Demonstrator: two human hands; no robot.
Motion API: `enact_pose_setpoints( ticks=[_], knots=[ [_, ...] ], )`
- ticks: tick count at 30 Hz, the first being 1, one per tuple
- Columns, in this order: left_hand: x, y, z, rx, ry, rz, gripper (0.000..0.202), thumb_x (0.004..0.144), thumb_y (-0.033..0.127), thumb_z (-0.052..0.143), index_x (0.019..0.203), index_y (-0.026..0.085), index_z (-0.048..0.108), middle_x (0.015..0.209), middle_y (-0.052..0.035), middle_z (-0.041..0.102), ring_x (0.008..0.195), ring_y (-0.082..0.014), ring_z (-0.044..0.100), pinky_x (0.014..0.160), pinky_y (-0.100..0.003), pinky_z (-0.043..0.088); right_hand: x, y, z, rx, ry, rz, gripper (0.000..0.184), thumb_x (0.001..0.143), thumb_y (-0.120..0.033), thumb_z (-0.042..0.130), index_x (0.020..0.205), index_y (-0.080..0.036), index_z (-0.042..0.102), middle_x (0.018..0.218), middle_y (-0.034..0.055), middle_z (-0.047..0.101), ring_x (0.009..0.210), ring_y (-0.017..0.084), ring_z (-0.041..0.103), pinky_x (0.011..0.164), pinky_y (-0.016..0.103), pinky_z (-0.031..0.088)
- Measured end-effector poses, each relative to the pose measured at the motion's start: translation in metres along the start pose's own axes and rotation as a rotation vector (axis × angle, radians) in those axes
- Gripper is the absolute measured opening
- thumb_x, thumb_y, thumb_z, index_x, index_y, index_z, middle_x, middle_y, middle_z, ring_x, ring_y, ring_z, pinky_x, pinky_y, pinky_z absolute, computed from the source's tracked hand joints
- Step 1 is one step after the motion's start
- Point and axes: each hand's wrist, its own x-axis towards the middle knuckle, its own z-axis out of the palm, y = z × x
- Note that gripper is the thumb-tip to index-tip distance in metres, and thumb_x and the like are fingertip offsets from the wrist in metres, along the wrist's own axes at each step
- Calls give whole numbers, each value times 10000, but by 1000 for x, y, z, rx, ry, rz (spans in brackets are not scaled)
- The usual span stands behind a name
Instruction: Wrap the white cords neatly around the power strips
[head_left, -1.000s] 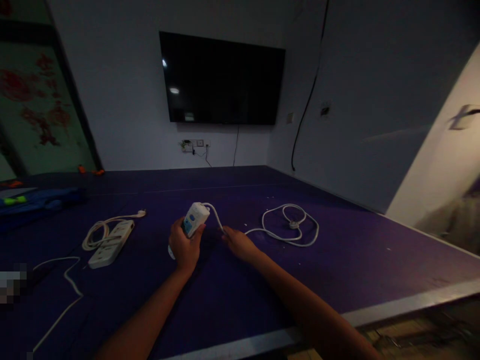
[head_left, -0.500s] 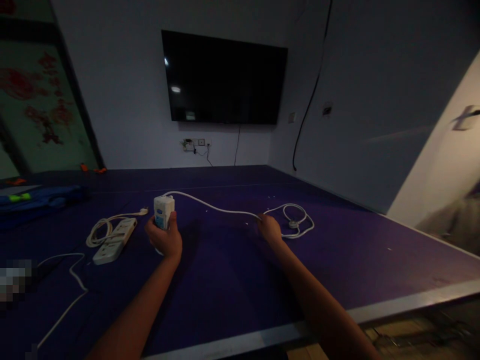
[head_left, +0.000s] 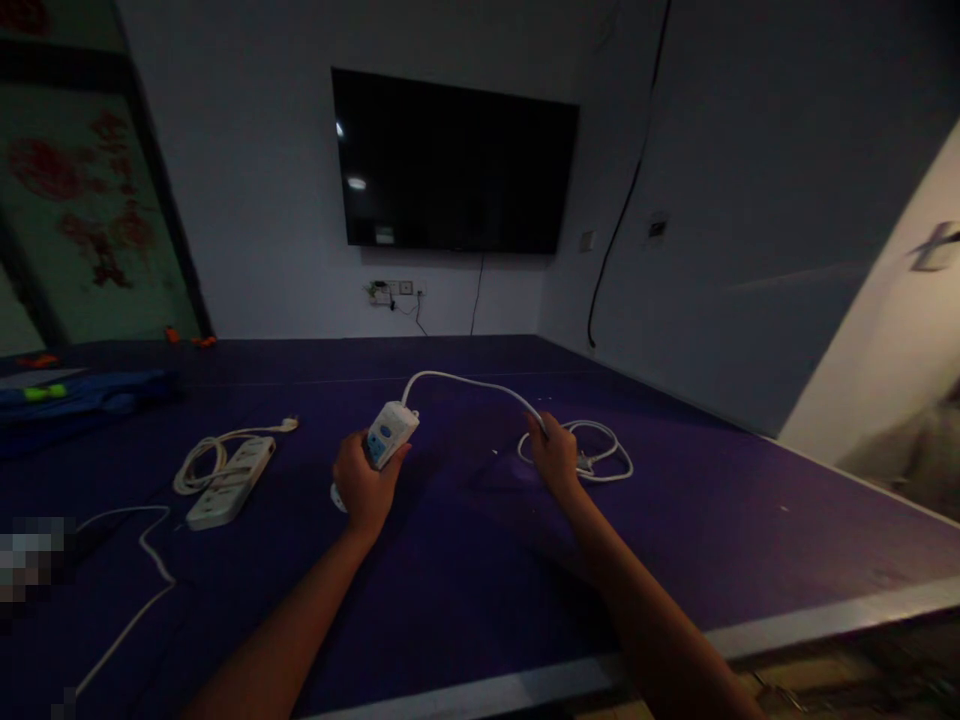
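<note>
A white power strip [head_left: 391, 432] with a blue patch on its face is gripped in my left hand [head_left: 366, 487], tilted with its cord end up and to the right. Its lower end pokes out below my fingers. From its top a white cord [head_left: 471, 380] arches across to my right hand [head_left: 553, 452], whose fingers are closed round it. Beyond that hand the rest of the cord lies in a loose loop on the purple surface [head_left: 465, 580], with the plug [head_left: 585, 462] partly hidden behind my hand.
Another white power strip [head_left: 232, 485] lies on the left, its coiled cord and plug [head_left: 289, 425] beside it. A thin white cable [head_left: 154, 545] runs along the near left. Blue cloth [head_left: 97, 392] lies at the far left. A television [head_left: 457, 165] hangs on the back wall.
My left hand has moved right and tilted the power strip toward the right. My right hand has shifted slightly right and the cord between the hands now bows upward.
</note>
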Motion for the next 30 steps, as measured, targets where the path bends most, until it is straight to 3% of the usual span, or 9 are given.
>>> enact_pose_setpoints(
  ticks=[3, 6, 10, 14, 19, 22, 24, 27, 30],
  knots=[
    [-5, 7, 0, -133, -60, 9, 573, 624, 565, 672, 1008, 161, 541, 944, -113, 601, 897, -276, 576, 798, -398, 434, -5, -7, 7, 176, -78, -63, 459, 883, -497, 343, 853, -154, 646, 574, 12, 541, 535, 142, 494, 531, 230, 316],
    [-10, 17, -2, -356, -177, -103, 569, 601, 551, 695, 999, 168, 556, 910, -90, 609, 837, -242, 581, 746, -349, 448, -9, -10, 16, 394, -171, -10, 461, 888, -466, 326, 923, -138, 649, 554, -16, 474, 511, 129, 437, 517, 231, 316],
    [-15, 33, -4, -710, -358, -354, 533, 584, 547, 712, 941, 171, 589, 827, -55, 636, 768, -200, 596, 695, -288, 450, -17, -20, 33, 644, -359, -3, 418, 891, -394, 314, 945, -137, 639, 584, -26, 426, 540, 123, 404, 531, 235, 334],
    [-20, 44, -2, -1027, -523, -658, 560, 530, 558, 745, 894, 151, 621, 755, -50, 664, 665, -179, 609, 622, -265, 453, -32, -42, 48, 725, -472, -119, 328, 886, -304, 394, 1121, -175, 582, 738, -2, 511, 691, 132, 471, 661, 251, 393],
    [-24, 44, -2, -1190, -702, -1015, 511, 624, 569, 685, 859, 116, 657, 640, -48, 662, 523, -152, 589, 534, -258, 455, -47, -66, 54, 729, -663, -315, 252, 857, -147, 408, 911, -185, 652, 831, 31, 559, 785, 143, 516, 709, 258, 430],
    [-20, 41, -2, -1241, -764, -1171, 506, 747, 571, 565, 890, 97, 671, 619, -62, 664, 506, -149, 596, 508, -250, 462, -42, -65, 49, 678, -684, -374, 291, 834, -110, 419, 925, -207, 677, 969, 52, 616, 947, 164, 545, 849, 308, 423],
    [-16, 38, -2, -1284, -769, -1204, 539, 805, 572, 479, 945, 89, 672, 617, -71, 665, 500, -141, 598, 488, -233, 458, -30, -55, 41, 583, -653, -368, 296, 828, -133, 442, 985, -216, 680, 1038, 62, 633, 1013, 175, 548, 901, 335, 409],
    [-11, 34, -1, -1318, -748, -1168, 574, 826, 580, 426, 996, 86, 665, 615, -81, 666, 478, -138, 592, 464, -227, 456, -9, -27, 20, 291, -627, -258, 298, 792, -249, 541, 1058, -197, 665, 1101, 89, 630, 1019, 201, 571, 884, 338, 429],
    [-7, 29, -1, -1332, -715, -1145, 581, 822, 583, 428, 1015, 85, 659, 620, -89, 668, 457, -144, 584, 443, -236, 456, 5, 6, -2, -117, -771, -82, 483, 611, -450, 714, 1023, -198, 687, 1048, 96, 660, 960, 251, 608, 814, 324, 455]
  ],
)
